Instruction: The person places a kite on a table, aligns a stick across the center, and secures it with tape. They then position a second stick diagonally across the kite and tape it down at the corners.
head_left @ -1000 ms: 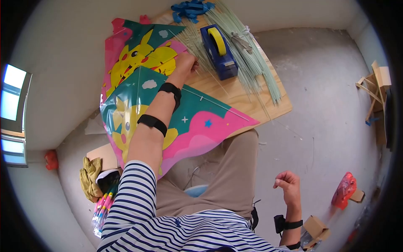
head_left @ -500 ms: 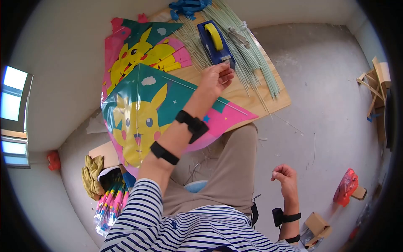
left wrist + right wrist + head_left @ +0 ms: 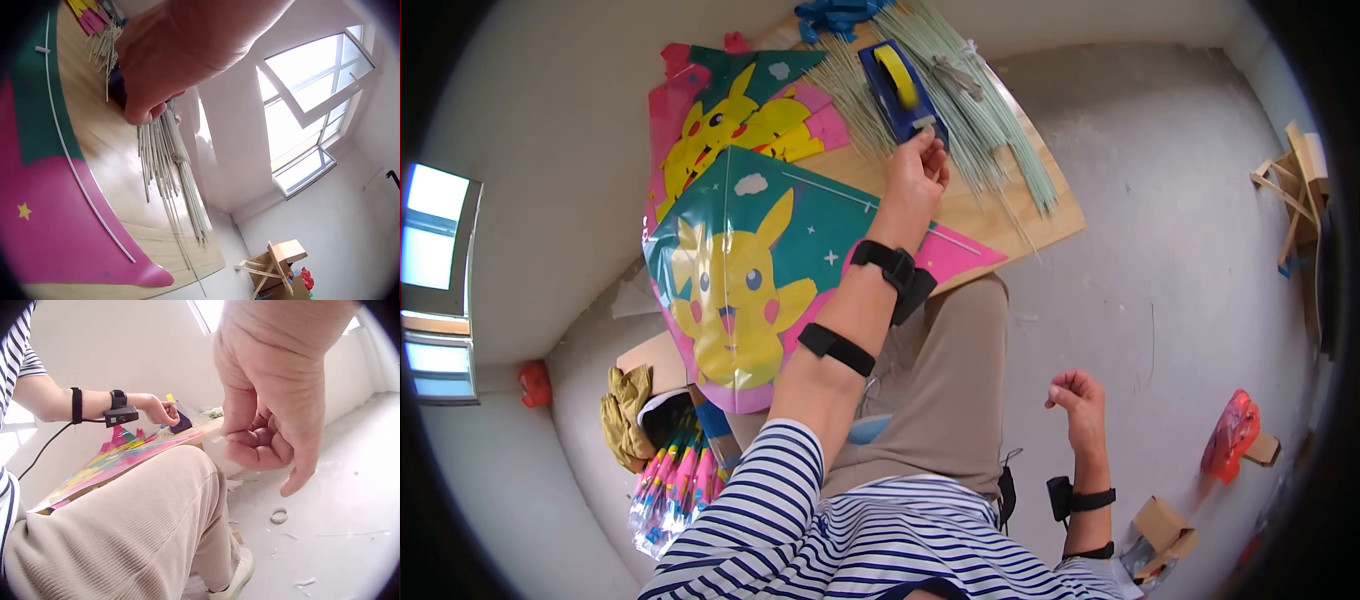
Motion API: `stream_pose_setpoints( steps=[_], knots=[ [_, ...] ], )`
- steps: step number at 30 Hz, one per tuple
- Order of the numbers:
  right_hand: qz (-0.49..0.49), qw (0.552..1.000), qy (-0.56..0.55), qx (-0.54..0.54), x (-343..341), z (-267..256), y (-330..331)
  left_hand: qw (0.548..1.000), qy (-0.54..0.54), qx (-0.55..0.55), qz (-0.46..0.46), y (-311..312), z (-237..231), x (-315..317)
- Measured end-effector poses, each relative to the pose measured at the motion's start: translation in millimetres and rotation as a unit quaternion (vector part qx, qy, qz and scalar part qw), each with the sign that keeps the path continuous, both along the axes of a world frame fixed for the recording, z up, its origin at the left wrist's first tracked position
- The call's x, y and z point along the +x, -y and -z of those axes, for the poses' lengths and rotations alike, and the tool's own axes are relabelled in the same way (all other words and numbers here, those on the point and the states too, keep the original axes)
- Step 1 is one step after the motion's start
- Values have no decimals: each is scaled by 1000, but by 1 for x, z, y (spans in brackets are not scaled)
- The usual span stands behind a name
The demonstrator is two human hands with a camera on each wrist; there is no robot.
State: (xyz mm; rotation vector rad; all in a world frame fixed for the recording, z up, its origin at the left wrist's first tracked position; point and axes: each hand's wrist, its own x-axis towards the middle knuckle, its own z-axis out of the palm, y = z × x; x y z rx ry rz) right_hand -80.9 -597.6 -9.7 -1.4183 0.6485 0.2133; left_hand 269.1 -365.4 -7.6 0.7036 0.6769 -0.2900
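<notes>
My left hand (image 3: 914,185) has its thumb and forefinger pinched at the cutter end of a blue tape dispenser (image 3: 905,118), which carries a yellow roll (image 3: 892,72); the tape end is too small to make out. In the left wrist view, the hand (image 3: 165,56) hides most of the dispenser. Below its forearm lies a pink and green kite sheet (image 3: 820,235) with a thin white rod (image 3: 955,242) along its edge. Away from the board, my right hand (image 3: 1084,412) hangs in the air, fingers loosely curled; nothing held can be made out in the right wrist view (image 3: 275,394).
Pale thin sticks (image 3: 990,115) lie right of the dispenser, blue strips (image 3: 835,18) at the board's far end. A second kite sheet (image 3: 780,70) is at the back left. The wooden board (image 3: 1050,225) ends beside my knee. A ring (image 3: 279,515) and scraps lie on the floor.
My left hand has moved right from the far kite sheet to the dispenser's cutter end, uncovering the printed figure. The right hand has risen slightly in the view, its pose much the same.
</notes>
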Motion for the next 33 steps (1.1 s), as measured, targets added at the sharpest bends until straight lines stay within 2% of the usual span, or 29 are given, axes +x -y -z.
stream_pose_setpoints(
  steps=[3,10,14,16,17,19,20,22,23,26,33],
  knots=[
    [-1,1000,2,0,-1,1,1,1000,0,-10,3,0,-3,0],
    [-13,999,7,-45,1,7,3,995,18,91,-41,10,-13,-3],
    [-10,996,-1,-84,3,16,6,990,16,142,-19,14,-12,-2],
    [-44,984,-28,-173,0,24,13,989,41,142,-6,12,14,7],
    [-61,973,-41,-217,-3,27,17,989,18,144,-1,12,24,2],
    [-17,982,-30,-188,-15,32,26,989,-23,143,13,19,24,-16],
    [7,985,-27,-172,-21,35,28,990,19,140,24,20,21,-17],
    [18,990,-13,-142,-26,23,25,986,91,135,45,16,2,-28],
    [24,992,2,-127,-23,20,24,988,109,97,53,14,-12,-31],
    [-4,993,36,-114,-15,20,22,977,182,51,95,0,-50,-34],
    [-7,988,95,-121,14,13,12,940,311,48,133,-58,-124,-55]
  ],
)
